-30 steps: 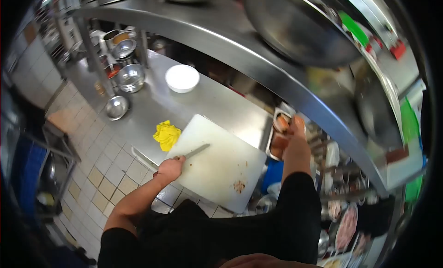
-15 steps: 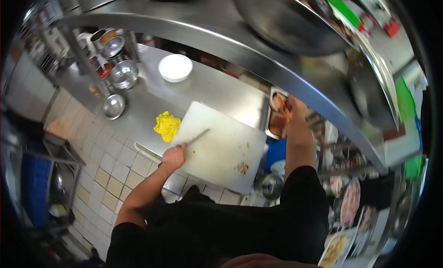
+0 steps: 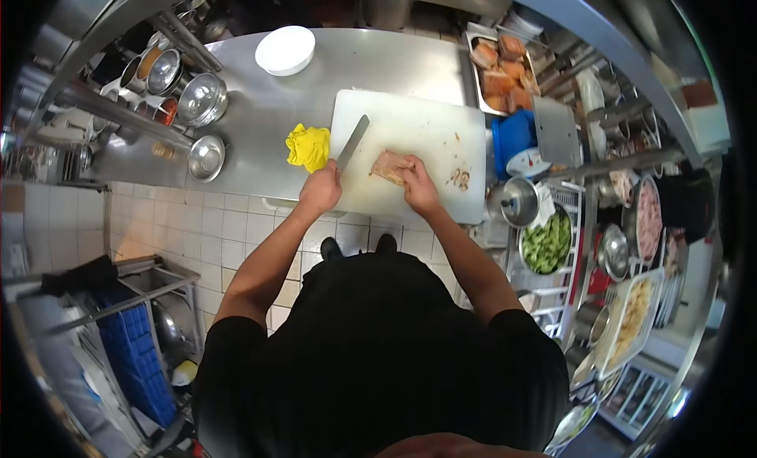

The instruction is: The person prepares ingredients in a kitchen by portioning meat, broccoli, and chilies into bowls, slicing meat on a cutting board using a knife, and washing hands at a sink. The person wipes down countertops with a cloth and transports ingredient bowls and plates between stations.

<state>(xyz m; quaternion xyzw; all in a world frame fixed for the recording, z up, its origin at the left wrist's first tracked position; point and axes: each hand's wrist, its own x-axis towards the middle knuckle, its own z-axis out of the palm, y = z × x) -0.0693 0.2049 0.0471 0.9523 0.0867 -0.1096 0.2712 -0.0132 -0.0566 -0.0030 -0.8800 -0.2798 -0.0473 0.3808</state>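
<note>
Steel counter (image 3: 248,127): one, long, running across the view in front of the person.
Cutting board (image 3: 441,127): one, white, at the right part of the counter, its near edge toward the person.
Metal tray (image 3: 473,64): one, beyond the board's far right corner, filled with browned meat blocks (image 3: 497,83).
Blue container (image 3: 514,139): one, just beside the board's right edge.
White bowl (image 3: 285,52): one, near the counter's far edge, left of the board and apart from it.
Yellow cloth (image 3: 307,147): one, crumpled, on the counter just beside the board's left edge.
Knife (image 3: 355,140): one, blade over the board's left part, slanting away from the person and to the right; whether the blade touches the board, cannot tell.
Left hand (image 3: 321,188): closed round the knife's handle, which the fingers mostly hide, at the board's near left edge.
Right hand (image 3: 420,186): fingers bent and gathered over the right end of the meat piece, gripping it; thumb placement unclear.
Meat piece (image 3: 386,166): one, pale brown and pinkish, on the board's near middle part, right of the blade and apart from it.
Scraps (image 3: 460,178): several, small, brown, on the board to the right of the right hand.
</note>
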